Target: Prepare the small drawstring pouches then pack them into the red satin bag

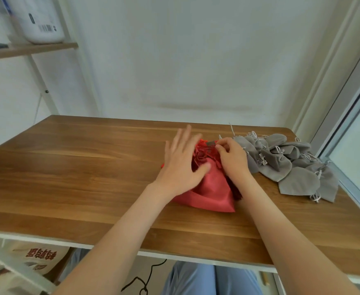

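The red satin bag (212, 191) lies on the wooden table (78, 167), its gathered mouth pointing away from me. My left hand (181, 162) lies flat with straight fingers on the bag's left side, thumb across the red cloth. At the bag's mouth, my right hand (233, 158) has its fingers curled and pinches a small grey pouch (212, 143), of which only a corner shows against the red frill. A heap of several grey drawstring pouches (292, 165) with white cords lies to the right, touching the bag.
The table's right edge runs along a window frame (349, 128). At the upper left, a wooden shelf (27, 50) carries a white package. A printed sack (38, 258) sits on the floor under the table's left side. A black cable (147, 277) hangs below the front edge.
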`<control>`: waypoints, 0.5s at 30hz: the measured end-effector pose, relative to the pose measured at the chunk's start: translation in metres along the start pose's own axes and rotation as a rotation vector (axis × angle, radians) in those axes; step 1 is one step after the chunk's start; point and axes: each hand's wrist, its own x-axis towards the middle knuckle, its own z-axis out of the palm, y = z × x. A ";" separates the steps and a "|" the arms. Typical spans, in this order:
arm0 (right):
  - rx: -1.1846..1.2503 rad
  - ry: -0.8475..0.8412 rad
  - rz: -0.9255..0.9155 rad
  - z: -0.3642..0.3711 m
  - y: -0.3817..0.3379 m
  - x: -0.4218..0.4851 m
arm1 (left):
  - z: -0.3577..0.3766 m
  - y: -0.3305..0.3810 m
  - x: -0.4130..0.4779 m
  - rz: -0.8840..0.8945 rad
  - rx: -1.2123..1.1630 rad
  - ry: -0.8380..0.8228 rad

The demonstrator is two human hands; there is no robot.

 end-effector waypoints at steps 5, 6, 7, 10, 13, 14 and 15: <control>0.050 -0.038 0.045 -0.013 0.001 -0.010 | 0.011 -0.014 -0.016 0.068 0.334 -0.487; 0.040 -0.061 0.032 -0.015 0.003 -0.011 | 0.013 -0.017 -0.016 0.048 0.370 -0.473; 0.021 -0.092 0.013 -0.017 0.005 -0.011 | 0.014 -0.020 -0.015 0.032 0.399 -0.453; -0.174 -0.221 -0.030 -0.019 0.014 -0.015 | 0.015 -0.028 -0.010 -0.004 0.470 -0.413; -0.440 -0.345 -0.077 -0.018 0.017 -0.025 | 0.010 -0.036 -0.007 -0.048 0.509 -0.386; -0.480 -0.358 -0.089 -0.019 0.019 -0.028 | 0.008 -0.039 -0.005 -0.064 0.503 -0.388; -0.506 -0.378 -0.096 -0.019 0.020 -0.031 | 0.004 -0.041 -0.005 -0.082 0.496 -0.404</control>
